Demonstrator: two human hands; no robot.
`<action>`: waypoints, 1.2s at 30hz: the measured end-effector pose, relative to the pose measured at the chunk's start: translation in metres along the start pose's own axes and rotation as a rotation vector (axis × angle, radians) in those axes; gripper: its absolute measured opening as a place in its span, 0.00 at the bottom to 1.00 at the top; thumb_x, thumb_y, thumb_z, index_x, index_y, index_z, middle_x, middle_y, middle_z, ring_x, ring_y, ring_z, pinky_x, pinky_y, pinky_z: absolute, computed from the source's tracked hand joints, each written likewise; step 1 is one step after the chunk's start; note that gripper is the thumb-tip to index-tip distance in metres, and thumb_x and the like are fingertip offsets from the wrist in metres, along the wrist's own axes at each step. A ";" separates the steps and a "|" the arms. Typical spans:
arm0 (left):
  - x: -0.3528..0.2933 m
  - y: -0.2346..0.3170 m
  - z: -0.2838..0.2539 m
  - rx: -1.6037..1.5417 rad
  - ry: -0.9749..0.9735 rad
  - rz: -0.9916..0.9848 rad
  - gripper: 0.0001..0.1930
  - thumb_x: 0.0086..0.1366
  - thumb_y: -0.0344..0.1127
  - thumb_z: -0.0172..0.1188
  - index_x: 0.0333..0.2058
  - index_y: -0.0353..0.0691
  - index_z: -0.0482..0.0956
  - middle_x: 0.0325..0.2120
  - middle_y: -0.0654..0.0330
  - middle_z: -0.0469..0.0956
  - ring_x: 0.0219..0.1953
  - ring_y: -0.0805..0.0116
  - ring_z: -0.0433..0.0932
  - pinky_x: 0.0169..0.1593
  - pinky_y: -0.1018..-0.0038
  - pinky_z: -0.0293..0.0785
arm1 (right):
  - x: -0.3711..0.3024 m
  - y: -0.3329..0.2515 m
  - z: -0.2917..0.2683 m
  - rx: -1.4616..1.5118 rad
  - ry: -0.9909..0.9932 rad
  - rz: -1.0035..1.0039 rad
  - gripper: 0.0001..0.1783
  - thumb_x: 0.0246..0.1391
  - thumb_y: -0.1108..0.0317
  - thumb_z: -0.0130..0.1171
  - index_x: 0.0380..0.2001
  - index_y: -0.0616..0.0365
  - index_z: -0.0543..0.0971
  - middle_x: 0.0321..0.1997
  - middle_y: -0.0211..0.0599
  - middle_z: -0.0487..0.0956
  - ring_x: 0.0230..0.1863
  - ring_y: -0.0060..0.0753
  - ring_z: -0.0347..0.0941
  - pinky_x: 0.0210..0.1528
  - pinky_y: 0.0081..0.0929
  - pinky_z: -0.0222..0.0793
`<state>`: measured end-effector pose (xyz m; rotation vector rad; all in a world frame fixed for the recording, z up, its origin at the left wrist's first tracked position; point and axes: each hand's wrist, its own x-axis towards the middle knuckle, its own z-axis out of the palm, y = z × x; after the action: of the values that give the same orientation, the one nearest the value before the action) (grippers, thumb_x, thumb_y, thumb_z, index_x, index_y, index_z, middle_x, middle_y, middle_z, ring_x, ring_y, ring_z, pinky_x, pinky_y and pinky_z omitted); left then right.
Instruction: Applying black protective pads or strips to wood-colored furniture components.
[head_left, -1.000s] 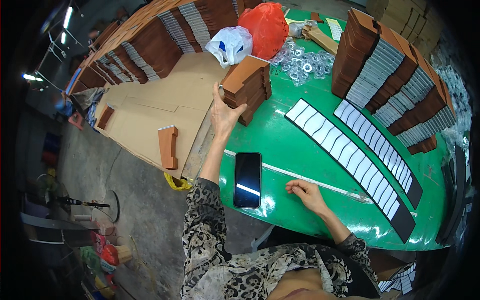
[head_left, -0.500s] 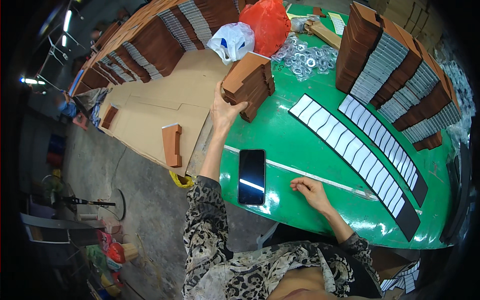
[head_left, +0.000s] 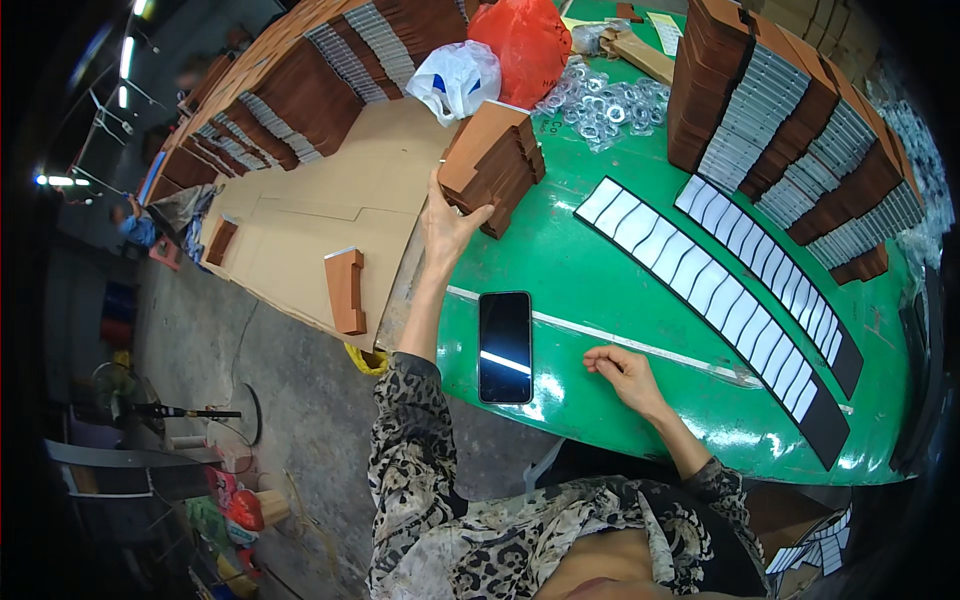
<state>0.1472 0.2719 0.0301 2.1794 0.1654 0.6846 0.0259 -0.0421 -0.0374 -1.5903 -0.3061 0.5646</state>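
Observation:
My left hand [head_left: 448, 230] reaches to a small stack of brown, wood-coloured notched pieces [head_left: 490, 160] at the edge of the green table. Its thumb and fingers grip the stack's near end, with the fingertips partly hidden on the left side. My right hand [head_left: 627, 380] hovers over or rests on the near part of the table, fingers curled and pressed together; anything in them is too small to make out. Between the two hands lies a black phone [head_left: 505, 347]. A single brown piece [head_left: 345, 291] lies on the cardboard to the left.
Two black curved strips with white labels [head_left: 720, 290] lie on the green table [head_left: 560, 260]. Tall stacks of brown pieces stand at right [head_left: 790, 130] and far left [head_left: 290, 110]. White bag [head_left: 455, 80], red bag [head_left: 520, 50] and clear plastic rings [head_left: 605, 105] sit at the back.
The whole view has shifted slightly. My left hand keeps its grip on the brown stack, and my right hand stays by the table's near side with fingers still together.

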 end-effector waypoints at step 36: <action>-0.110 0.105 -0.011 -0.147 -0.548 0.164 0.55 0.42 0.38 0.74 0.65 0.37 0.47 0.62 0.43 0.55 0.64 0.50 0.56 0.64 0.61 0.55 | 0.001 -0.099 -0.079 -0.512 -0.085 -0.144 0.51 0.30 0.62 0.65 0.63 0.58 0.58 0.55 0.47 0.69 0.56 0.42 0.67 0.54 0.35 0.65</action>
<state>0.0374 0.1739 0.0689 2.1676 -0.3413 0.1588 0.0819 -0.0979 0.0616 -2.0170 -0.6638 0.4633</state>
